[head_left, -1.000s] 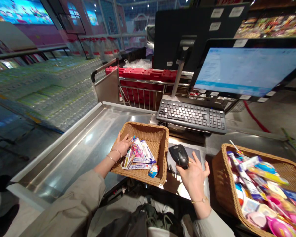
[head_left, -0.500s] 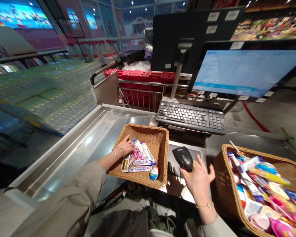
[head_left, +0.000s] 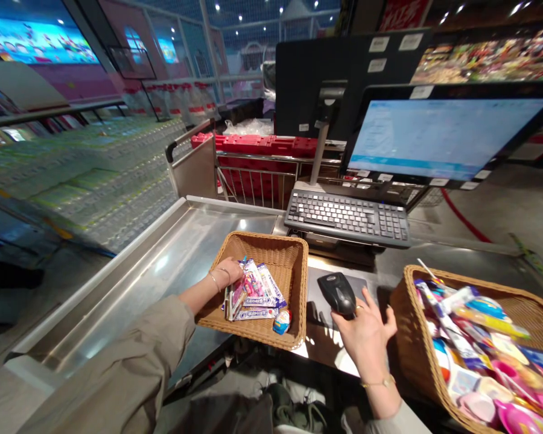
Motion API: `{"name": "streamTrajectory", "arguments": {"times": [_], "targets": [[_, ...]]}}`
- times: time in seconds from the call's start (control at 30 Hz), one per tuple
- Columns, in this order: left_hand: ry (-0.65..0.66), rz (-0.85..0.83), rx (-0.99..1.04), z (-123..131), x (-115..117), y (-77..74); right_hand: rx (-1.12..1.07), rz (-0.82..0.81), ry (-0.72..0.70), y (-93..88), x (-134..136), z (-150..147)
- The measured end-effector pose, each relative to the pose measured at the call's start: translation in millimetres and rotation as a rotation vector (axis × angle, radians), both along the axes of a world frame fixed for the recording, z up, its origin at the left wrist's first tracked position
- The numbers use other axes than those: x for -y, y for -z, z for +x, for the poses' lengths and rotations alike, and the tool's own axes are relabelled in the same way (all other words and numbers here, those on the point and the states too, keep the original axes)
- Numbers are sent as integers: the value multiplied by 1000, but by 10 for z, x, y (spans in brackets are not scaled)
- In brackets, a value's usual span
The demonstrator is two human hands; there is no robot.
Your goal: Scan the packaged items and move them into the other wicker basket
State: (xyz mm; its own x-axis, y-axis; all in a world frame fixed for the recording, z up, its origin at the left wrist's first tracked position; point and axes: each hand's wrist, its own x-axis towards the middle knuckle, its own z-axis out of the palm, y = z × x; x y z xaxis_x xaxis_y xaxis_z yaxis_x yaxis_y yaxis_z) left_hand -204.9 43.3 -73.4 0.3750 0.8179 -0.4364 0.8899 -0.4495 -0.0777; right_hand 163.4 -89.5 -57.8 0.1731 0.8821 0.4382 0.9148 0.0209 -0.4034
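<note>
A wicker basket (head_left: 304, 289) stands on the metal counter, holding several slim candy packets (head_left: 259, 300) in white, purple and pink wrappers. Near its front lies a round blue, white and orange candy (head_left: 281, 322). My left hand (head_left: 232, 269) reaches over the basket's left rim, its fingers curled on the left edge of the packets. The fingertips are partly hidden, and the packet there stands tilted. In my right hand (head_left: 362, 331) is a black barcode scanner (head_left: 336, 292), gripped between thumb and index finger, other fingers apart. It hangs just right of the basket.
A second wicker basket (head_left: 405, 307) at the right is full of mixed sweets and small toys. Behind the scanner sit a black keyboard (head_left: 346, 214) and a lit monitor (head_left: 447, 135). A metal cart with red crates (head_left: 253, 144) stands beyond the counter (head_left: 163, 259).
My left hand's fingers, stretched over the packets before, have curled in at their left edge, and the packet there has tilted up. My right hand keeps the scanner in nearly the same spot.
</note>
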Motion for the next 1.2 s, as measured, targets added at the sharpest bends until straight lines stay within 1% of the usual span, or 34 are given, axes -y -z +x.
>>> {"name": "streamTrajectory", "arguments": {"times": [0.13, 0.2, 0.23, 0.3, 0.43, 0.53, 0.6, 0.73, 0.9, 1.0, 1.2], "targets": [[-73, -117, 69, -20, -150, -199, -3, -31, 15, 2, 20, 28], [-108, -144, 137, 6, -188, -237, -4, -21, 21, 1, 29, 39], [-124, -150, 171, 34, -190, -226, -5, -10, 24, -2, 33, 44], [-154, -153, 232, 112, -160, -145, -6, 9, 27, -10, 41, 56], [-228, -114, 297, 261, -45, 151, 2, 12, 31, -30, 61, 94], [-283, -69, 303, 291, 11, 342, -2, 0, 45, -25, 75, 127], [-309, -41, 295, 284, 30, 416, -4, -11, 51, -13, 82, 143], [-323, 38, 256, 296, 73, 448, -5, -11, 61, 5, 94, 155], [-256, 160, 220, 389, 176, 443, 0, 18, 65, 6, 106, 158], [-199, 187, 211, 429, 220, 484, -4, 29, 76, 11, 111, 170], [-145, 202, 190, 427, 230, 567, 4, -3, 75, 4, 145, 202]]}}
